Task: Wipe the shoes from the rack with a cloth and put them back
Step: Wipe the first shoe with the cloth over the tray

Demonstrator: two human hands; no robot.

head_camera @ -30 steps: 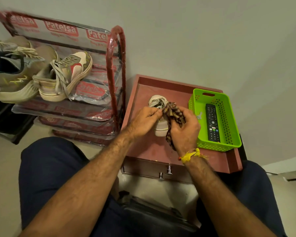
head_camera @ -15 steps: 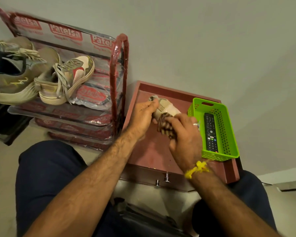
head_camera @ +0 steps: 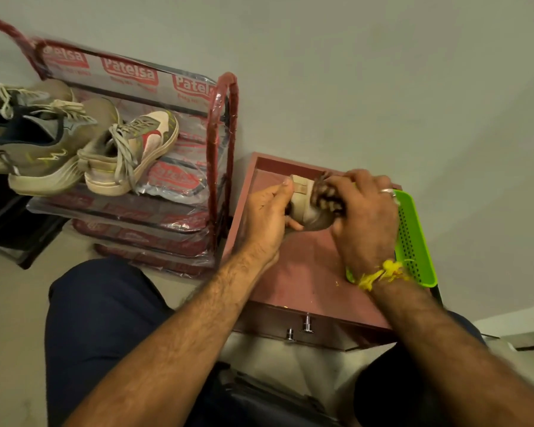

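Over the low reddish bench (head_camera: 293, 272) with a raised rim, the person held a small beige shoe (head_camera: 302, 200) just above its far end, near the wall. The left hand (head_camera: 265, 217) grasped the shoe from its near left side, thumb lying along the top edge and fingers curled under it. The right hand (head_camera: 363, 217) was clenched around a bunched brown checked cloth (head_camera: 326, 195) and pressed it against the right side of the shoe; only a tuft of the cloth showed between the fingers and the shoe. A ring sat on one finger of that hand, and a yellow thread (head_camera: 383, 272) was tied round its wrist.

On the right part of the bench stood a bright green basket (head_camera: 413, 235) with perforated walls, partly hidden behind the right hand and wrist; what it held could not be seen. Two metal knobs (head_camera: 299, 328) stuck out from the near front face of the bench.

Left of the bench, just beside it, stood the shoe rack (head_camera: 222, 149), a red-framed one still wrapped in clear plastic printed with a red brand name. On its top shelf lay a beige and white sneaker (head_camera: 136, 155) with a red stripe, and farther from the bench an olive running shoe (head_camera: 43, 158) with pale laces. The person's knees in dark blue trousers (head_camera: 99, 318) sat on either side of the near end of the bench.
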